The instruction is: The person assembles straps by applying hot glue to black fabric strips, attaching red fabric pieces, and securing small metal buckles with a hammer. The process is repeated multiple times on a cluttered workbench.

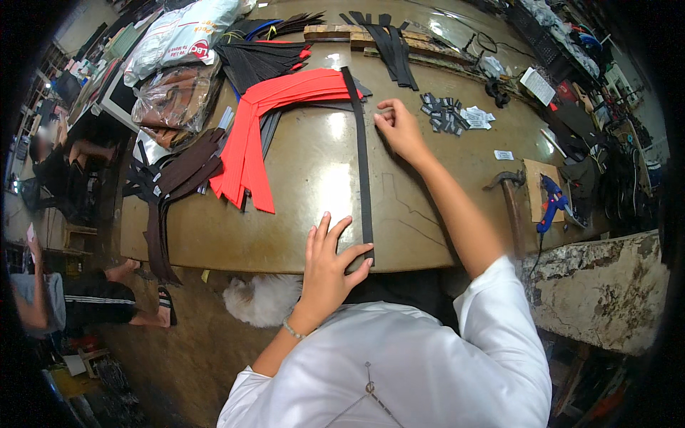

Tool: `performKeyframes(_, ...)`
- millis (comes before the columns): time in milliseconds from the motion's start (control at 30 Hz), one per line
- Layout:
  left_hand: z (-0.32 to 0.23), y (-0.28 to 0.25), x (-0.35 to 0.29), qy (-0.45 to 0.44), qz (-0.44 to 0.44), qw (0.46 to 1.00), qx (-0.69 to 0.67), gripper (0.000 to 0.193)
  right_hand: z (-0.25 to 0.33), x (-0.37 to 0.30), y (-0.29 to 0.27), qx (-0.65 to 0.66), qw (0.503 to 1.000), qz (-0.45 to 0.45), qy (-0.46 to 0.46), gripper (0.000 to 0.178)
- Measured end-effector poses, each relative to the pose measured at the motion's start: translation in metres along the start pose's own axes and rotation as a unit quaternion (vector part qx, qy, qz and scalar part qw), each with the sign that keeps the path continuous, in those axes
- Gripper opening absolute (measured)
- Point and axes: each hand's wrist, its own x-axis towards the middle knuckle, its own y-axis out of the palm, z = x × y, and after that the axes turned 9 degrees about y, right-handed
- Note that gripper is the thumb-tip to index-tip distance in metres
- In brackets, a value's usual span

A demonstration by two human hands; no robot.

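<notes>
A long black strap [363, 164] lies nearly straight across the table, from the red strips down to the near edge. My left hand [330, 260] rests at its near end, with thumb and index finger closed about the strap and the other fingers spread on the tabletop. To the right of the strap's far part, my right hand [403, 132] hovers with bent fingers. A gap shows between its thumb and index finger, and nothing is visible in it. Fanned red strips [250, 143] lie left of the strap, their right end touching its far part.
Dark brown strips [178, 175] hang over the table's left edge, near plastic-wrapped bundles [178, 100]. Small grey tags [442, 114] lie at right, beyond a hammer [510, 200] and a blue glue gun [551, 203]. Black strips [392, 53] drape over wooden bars. Another person sits at left; a white furry animal [260, 299] is below.
</notes>
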Motion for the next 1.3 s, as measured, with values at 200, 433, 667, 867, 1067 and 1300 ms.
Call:
performKeyframes(200,0.0,-0.012,-0.002,0.01,0.053,0.998,-0.022,0.032,-0.007,-0.151,-0.11,-0.148,0.972,-0.18,-0.031,0.026)
performKeyframes(433,0.001,-0.015,0.0,0.016,0.075,0.997,-0.03,0.032,-0.126,-0.237,-0.282,-0.219,0.793,-0.538,0.184,0.056)
performKeyframes(667,0.001,-0.013,0.0,0.031,0.067,0.997,-0.022,0.031,-0.129,-0.183,-0.308,-0.296,0.85,-0.394,0.187,0.062)
performKeyframes(867,0.005,-0.014,0.001,0.037,0.064,0.997,-0.02,0.031,0.005,-0.144,-0.203,-0.142,0.945,-0.29,0.051,0.044)
performKeyframes(1067,0.007,-0.014,0.002,0.034,0.074,0.996,-0.027,0.032,0.056,-0.136,-0.115,-0.092,0.994,0.06,-0.029,0.046)
performKeyframes(1300,0.006,-0.015,0.003,0.042,0.076,0.996,-0.006,0.03,0.057,-0.12,-0.095,-0.166,0.971,0.156,-0.072,0.049)
